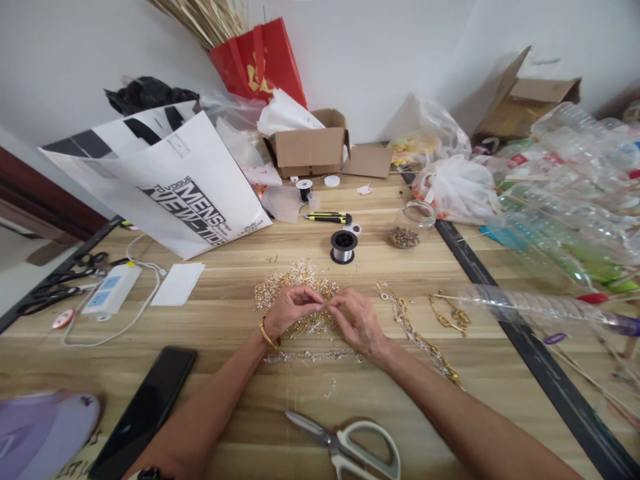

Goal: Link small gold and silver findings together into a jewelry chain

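Observation:
Over a pile of small gold and silver beads (280, 287), my left hand (294, 308) and my right hand (359, 321) meet fingertip to fingertip. Both pinch closed; whatever sits between the fingers is too small to name. Just below them a silver beaded chain (313, 357) lies across the table. Gold and silver chains (417, 337) stretch out to the right of my right hand, with a gold chain piece (450, 313) beyond. Large scissors (345, 443) with pale handles rest near the front edge. A spool of clear line (343, 247) stands behind the pile.
A glass jar of beads (406, 230) and a yellow-black utility knife (327, 217) stand farther back. At left are a phone (145, 407), a power strip (113, 290) and a white paper bag (165, 180). Plastic bottles (565, 200) crowd the right side. A cardboard box (310, 150) is at the back.

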A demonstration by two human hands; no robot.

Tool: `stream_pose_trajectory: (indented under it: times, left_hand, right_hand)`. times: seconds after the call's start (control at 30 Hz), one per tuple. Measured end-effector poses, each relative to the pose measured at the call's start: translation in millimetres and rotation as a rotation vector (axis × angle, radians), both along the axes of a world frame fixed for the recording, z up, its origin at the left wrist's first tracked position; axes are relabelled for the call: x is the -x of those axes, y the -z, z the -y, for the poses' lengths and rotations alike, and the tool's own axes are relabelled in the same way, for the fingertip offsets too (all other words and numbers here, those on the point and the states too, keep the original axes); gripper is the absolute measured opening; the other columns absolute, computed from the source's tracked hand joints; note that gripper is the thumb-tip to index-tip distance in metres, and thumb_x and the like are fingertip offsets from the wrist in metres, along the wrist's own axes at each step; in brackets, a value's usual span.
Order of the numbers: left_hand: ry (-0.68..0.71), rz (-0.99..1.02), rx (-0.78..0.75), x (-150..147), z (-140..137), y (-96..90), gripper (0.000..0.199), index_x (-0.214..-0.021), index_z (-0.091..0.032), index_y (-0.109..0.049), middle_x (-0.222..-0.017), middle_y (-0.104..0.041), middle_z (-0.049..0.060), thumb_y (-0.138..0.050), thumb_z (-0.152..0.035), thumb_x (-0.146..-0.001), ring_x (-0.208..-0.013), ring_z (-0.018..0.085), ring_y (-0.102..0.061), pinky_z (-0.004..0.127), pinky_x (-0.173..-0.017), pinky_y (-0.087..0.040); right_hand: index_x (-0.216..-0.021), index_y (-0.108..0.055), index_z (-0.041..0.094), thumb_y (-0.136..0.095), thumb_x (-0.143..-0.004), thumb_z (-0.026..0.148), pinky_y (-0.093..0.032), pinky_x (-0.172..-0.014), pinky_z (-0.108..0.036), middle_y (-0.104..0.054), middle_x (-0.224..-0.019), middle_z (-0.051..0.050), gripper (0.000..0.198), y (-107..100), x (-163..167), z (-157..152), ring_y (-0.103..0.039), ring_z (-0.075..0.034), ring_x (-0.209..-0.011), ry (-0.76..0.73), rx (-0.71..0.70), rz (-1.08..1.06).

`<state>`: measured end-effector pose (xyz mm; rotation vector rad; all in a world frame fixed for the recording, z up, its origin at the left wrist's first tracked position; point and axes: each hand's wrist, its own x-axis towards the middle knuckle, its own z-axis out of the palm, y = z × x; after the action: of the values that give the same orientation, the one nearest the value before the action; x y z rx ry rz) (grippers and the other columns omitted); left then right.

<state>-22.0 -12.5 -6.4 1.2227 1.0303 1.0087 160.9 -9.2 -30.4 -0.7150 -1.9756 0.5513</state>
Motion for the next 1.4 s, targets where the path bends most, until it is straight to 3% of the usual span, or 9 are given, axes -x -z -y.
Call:
stream_pose_trajectory:
  times: [1.4]
  left_hand:
    - [0.018, -0.063, -0.07, -0.5, 0.6, 1.1, 0.022, -0.076, -0.01, -0.067, -0.074, -0.069, 0.006, -0.076, -0.028, -0.066, -0.07, 0.014, -0.064, 0.025, -0.069, -0.051]
  right_hand:
    - [-0.089, -0.054, 0.02, -0.046, -0.091, 0.017, -0.045, -0.068, -0.031, -0.059, -0.081, -0.005, 0.008, 0.3, 0.4, 0.1, -0.055, -0.017, -0.076, -0.008, 0.035, 0.062]
